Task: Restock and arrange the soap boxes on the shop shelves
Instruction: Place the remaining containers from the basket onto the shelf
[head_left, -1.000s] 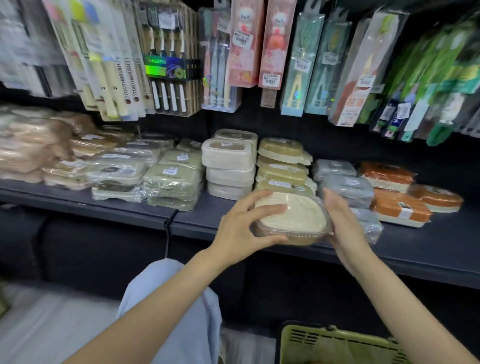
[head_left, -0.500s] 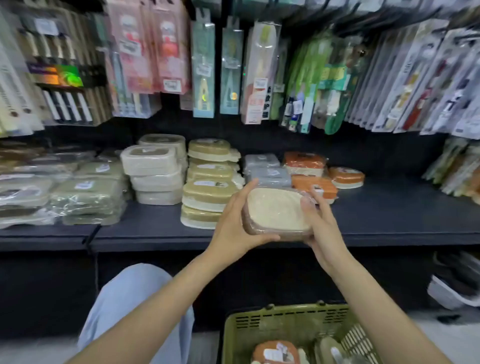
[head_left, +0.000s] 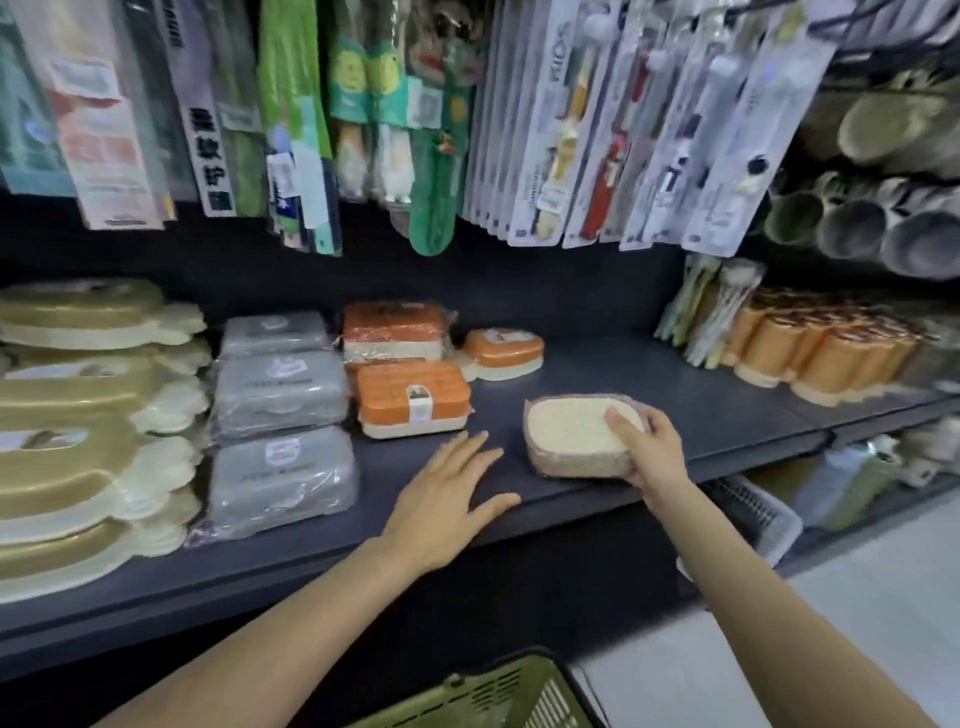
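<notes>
Cream soap box (head_left: 574, 435): rounded rectangle, pale textured lid over a brownish base, sealed in clear film. It lies flat on the dark shelf (head_left: 649, 379), near the front edge, well apart from the other stock.

Right hand (head_left: 652, 452): grips the box at its 4 o'clock corner, thumb on the lid, fingers curled under the near edge.

Left hand (head_left: 444, 501): fingers spread and straight, palm down over the shelf's front edge at 9 o'clock of the box, holding nothing. Contact with the shelf cannot be confirmed.

At 10 o'clock of the box: orange soap boxes (head_left: 413, 397), rectangular with rounded corners and cream bases, film-wrapped, in two low stacks; a single oval orange one (head_left: 503, 351) behind them.

Further toward 9 o'clock: grey soap boxes (head_left: 280, 431), matte and film-wrapped, stacked three high; then olive-and-cream boxes (head_left: 83, 436) with lobed edges, stacked higher.

At 2 o'clock: a cluster of orange cups (head_left: 810, 353), smooth and cylindrical.

At 12 o'clock, above the shelf: hanging card packs (head_left: 649, 119), glossy and blurred.

At 6 o'clock, lower edge of view: the rim of a green slotted plastic basket (head_left: 498, 691).
</notes>
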